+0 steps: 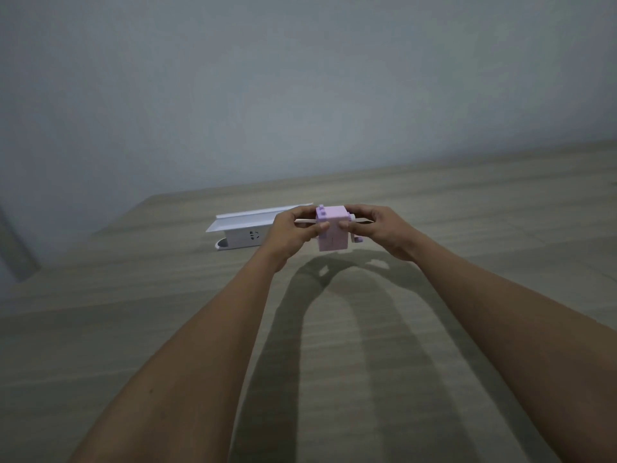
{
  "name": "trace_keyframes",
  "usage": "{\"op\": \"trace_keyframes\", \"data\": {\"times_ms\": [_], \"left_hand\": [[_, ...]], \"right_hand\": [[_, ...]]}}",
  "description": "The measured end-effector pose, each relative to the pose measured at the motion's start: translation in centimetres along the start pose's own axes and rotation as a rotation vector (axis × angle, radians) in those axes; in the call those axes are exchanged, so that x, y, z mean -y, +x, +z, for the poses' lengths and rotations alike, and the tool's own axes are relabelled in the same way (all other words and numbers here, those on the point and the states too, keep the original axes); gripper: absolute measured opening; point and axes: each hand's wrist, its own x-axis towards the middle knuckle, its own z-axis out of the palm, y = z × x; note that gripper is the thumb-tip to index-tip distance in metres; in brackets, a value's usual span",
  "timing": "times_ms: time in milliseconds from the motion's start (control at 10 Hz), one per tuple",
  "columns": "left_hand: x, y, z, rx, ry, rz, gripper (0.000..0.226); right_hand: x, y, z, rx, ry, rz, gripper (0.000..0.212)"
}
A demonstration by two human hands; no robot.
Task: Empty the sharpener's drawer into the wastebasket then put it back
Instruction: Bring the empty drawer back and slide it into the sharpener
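A small pink and lilac box-shaped pencil sharpener (334, 228) with a crank on its right side is held a little above the wooden table (334, 345). My left hand (293, 230) grips its left side, thumb across the front. My right hand (380, 228) grips its right side near the crank. I cannot tell where the drawer sits or whether it is pulled out. No wastebasket is in view.
A white power strip box (247, 228) with a socket on its end lies just behind and left of my left hand, close to the wall. A thin pale stick pokes out behind the sharpener. My arms cast shadows on the tabletop.
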Motion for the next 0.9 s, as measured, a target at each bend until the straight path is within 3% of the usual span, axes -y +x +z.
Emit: {"op": "trace_keyframes", "data": {"times_ms": [300, 600, 700, 800, 900], "left_hand": [[5.3, 6.7, 1.4, -0.008, -0.009, -0.045, 0.053], [7.3, 7.0, 1.9, -0.021, -0.040, -0.081, 0.053], [6.8, 6.4, 1.6, -0.012, 0.006, -0.125, 0.067], [5.9, 4.8, 1.0, 0.000, 0.079, -0.146, 0.073], [4.4, 3.2, -0.8, -0.056, 0.217, -0.137, 0.067]], "right_hand": [[-5.1, 6.6, -1.3, -0.007, -0.080, 0.032, 0.046], [-7.1, 7.5, -1.2, -0.030, -0.054, 0.049, 0.050], [-6.2, 6.9, -0.8, -0.016, -0.103, 0.072, 0.055], [-5.3, 6.3, -1.0, -0.029, -0.274, 0.130, 0.082], [-3.3, 4.6, -1.1, -0.102, -0.551, 0.142, 0.091]]}}
